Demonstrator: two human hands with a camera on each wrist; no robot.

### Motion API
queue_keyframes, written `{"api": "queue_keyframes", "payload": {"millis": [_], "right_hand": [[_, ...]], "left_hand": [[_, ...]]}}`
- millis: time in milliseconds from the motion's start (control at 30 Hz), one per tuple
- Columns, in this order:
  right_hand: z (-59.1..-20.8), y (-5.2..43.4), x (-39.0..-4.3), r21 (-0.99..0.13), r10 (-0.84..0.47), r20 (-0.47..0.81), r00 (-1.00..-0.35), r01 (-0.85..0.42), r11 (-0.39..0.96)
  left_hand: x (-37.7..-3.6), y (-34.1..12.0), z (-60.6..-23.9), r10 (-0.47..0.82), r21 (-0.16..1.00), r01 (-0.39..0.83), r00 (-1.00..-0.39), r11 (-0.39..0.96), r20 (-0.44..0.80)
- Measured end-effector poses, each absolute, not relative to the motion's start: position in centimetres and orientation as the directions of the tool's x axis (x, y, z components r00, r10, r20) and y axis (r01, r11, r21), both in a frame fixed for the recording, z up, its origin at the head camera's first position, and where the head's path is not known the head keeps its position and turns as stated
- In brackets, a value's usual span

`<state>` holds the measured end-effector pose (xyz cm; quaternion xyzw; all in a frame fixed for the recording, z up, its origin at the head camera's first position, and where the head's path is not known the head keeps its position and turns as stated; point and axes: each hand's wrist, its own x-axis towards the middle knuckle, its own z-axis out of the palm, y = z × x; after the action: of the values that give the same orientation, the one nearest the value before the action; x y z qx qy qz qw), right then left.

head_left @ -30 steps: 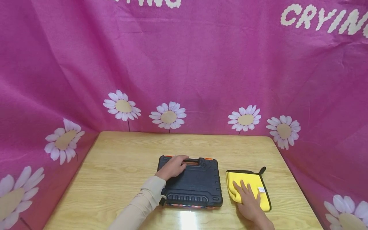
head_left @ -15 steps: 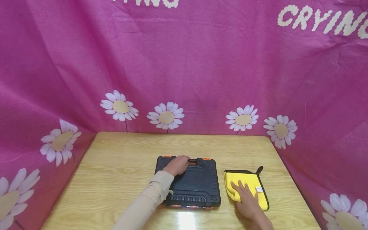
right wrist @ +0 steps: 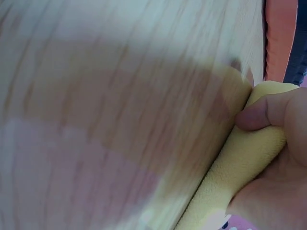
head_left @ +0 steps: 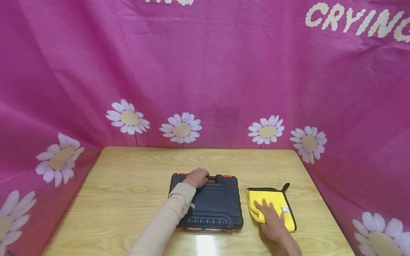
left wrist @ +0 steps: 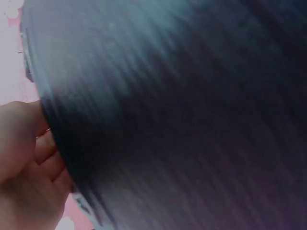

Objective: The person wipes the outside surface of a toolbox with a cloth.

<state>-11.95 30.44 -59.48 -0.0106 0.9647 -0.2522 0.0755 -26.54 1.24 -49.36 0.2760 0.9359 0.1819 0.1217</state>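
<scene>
A black plastic carry case (head_left: 217,202) with orange latches lies flat on the table, its handle at the far edge. My left hand (head_left: 197,177) grips the case at its handle, fingers curled over the far edge. In the left wrist view the dark case lid (left wrist: 168,120) fills most of the picture, and the hand (left wrist: 29,163) wraps the edge. To the right lies a folded yellow cloth (head_left: 266,195) with black trim, a hanging loop and a white tag. My right hand (head_left: 273,223) rests on it with fingers spread; the right wrist view shows the thumb against its folded edge (right wrist: 249,148).
Both things lie on a light wood table (head_left: 134,177). A magenta curtain (head_left: 217,71) with printed daisies and lettering hangs close around its back and sides. Light glares on the table (head_left: 206,245) in front of the case.
My left hand has gone from lying over the case's upper left to curling round the handle. The right hand stays on the cloth. The head view has shifted slightly.
</scene>
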Motion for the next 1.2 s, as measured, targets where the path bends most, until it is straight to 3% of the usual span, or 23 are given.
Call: {"api": "queue_keyframes", "payload": {"millis": [100,233,367,700,1033,1200], "right_hand": [[-59.5,30.4,-12.0,-0.492,-0.061,-0.136,-0.989,0.014,0.87],[-59.5,30.3,-12.1,-0.495,-0.056,-0.133,-0.99,0.018,0.869],[-59.6,30.3,-12.2,-0.486,-0.054,-0.134,-0.989,0.018,0.874],[-59.5,30.8,-12.1,-0.491,-0.044,-0.139,-0.989,0.03,0.871],[-59.5,30.6,-11.8,-0.497,-0.046,-0.136,-0.99,0.028,0.867],[-59.6,30.5,-11.9,-0.499,-0.055,-0.126,-0.99,0.015,0.866]], "left_hand": [[-29.4,2.6,-54.3,0.497,0.32,0.43,-0.851,0.844,-0.168],[-30.2,2.2,-55.5,0.523,0.323,0.454,-0.835,0.83,-0.171],[-30.5,2.0,-55.2,0.507,0.314,0.432,-0.835,0.845,-0.215],[-30.2,2.0,-53.7,0.544,0.329,0.468,-0.817,0.82,-0.193],[-30.6,1.2,-51.7,0.605,0.18,0.579,-0.779,0.795,-0.165],[-31.0,0.5,-50.0,0.616,0.169,0.593,-0.768,0.787,-0.173]]}}
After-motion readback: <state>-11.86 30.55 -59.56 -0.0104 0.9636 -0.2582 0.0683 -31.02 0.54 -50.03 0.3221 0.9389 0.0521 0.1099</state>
